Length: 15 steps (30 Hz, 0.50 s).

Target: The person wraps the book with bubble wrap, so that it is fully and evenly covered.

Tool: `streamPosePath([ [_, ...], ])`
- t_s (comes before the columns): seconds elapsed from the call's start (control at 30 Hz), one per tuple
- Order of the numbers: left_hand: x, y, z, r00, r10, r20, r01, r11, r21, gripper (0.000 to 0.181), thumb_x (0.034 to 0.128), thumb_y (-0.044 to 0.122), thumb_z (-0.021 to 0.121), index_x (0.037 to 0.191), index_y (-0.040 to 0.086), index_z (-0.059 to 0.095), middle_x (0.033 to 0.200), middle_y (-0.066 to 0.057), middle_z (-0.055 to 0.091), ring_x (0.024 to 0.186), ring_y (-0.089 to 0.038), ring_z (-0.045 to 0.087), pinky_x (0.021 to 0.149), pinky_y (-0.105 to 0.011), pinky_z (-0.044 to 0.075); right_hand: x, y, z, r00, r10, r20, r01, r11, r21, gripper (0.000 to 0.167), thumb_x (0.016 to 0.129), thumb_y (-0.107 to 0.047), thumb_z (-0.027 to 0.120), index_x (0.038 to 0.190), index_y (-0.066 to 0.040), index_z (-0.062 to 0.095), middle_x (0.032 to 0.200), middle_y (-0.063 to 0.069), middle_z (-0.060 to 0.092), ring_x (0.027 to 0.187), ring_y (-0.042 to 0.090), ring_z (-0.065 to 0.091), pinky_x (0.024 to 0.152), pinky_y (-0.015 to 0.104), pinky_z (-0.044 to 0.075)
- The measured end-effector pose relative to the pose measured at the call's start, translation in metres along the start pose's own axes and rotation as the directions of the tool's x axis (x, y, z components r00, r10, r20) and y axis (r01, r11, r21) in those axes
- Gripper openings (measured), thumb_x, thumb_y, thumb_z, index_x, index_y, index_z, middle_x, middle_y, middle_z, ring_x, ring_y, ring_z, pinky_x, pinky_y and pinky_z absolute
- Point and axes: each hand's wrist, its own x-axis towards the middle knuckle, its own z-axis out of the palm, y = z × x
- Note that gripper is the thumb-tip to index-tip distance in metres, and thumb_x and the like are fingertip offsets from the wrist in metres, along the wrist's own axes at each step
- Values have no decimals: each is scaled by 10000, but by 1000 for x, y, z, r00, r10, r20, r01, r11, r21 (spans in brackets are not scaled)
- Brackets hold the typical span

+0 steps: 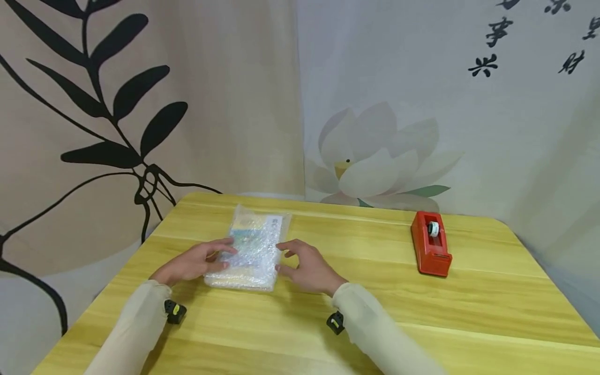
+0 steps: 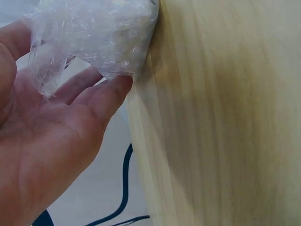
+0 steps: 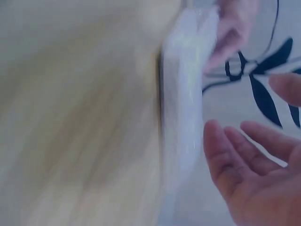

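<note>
A flat package wrapped in clear bubble wrap (image 1: 255,250) lies on the table, with a blue, yellow and white printed surface showing through. At its left side is my left hand (image 1: 199,261), its loosely bent fingers touching the edge. In the left wrist view a loose fold of wrap (image 2: 49,70) hangs by the palm, between thumb and fingers. My right hand (image 1: 307,266) is at the package's right edge, fingers spread and slightly bent. The right wrist view is blurred, but a gap shows between these right fingers (image 3: 225,160) and the package (image 3: 186,103).
A red tape dispenser (image 1: 432,245) with a small roll stands on the right part of the wooden table (image 1: 356,239). Behind the table hangs a curtain (image 1: 244,104) printed with dark leaves, a lotus and characters. The table's left edge is close to my left hand.
</note>
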Motion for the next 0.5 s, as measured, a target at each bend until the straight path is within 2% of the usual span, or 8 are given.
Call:
streamPosePath([
  [0.13, 0, -1, 2, 1000, 3, -2, -3, 1000, 2, 386, 1003, 204, 610, 1343, 21, 590, 1625, -308, 218, 1448, -576, 266, 1155, -697, 258, -16, 14, -26, 998, 7, -56, -6, 1000, 19, 409, 981, -207, 647, 1372, -104, 590, 1425, 78, 587, 1240, 299, 607, 821, 337, 578],
  [0.27, 2, -1, 3, 1000, 9, 2, -9, 1000, -5, 393, 1006, 224, 608, 1349, 32, 583, 1632, -298, 212, 1445, -560, 295, 1157, -687, 271, -29, 30, -49, 992, 42, -116, -42, 999, -3, 369, 979, -204, 652, 1339, -132, 616, 1401, 64, 604, 1176, 257, 643, 877, 360, 570],
  [0.5, 1, 0, 2, 1000, -12, -4, 12, 1000, -4, 389, 1004, 235, 613, 1339, 38, 590, 1634, -285, 220, 1435, -560, 313, 1148, -698, 272, -46, 55, -77, 985, 58, -161, -71, 994, -77, 366, 992, -214, 635, 1338, -99, 604, 1381, 138, 614, 1148, 271, 648, 896, 411, 573],
])
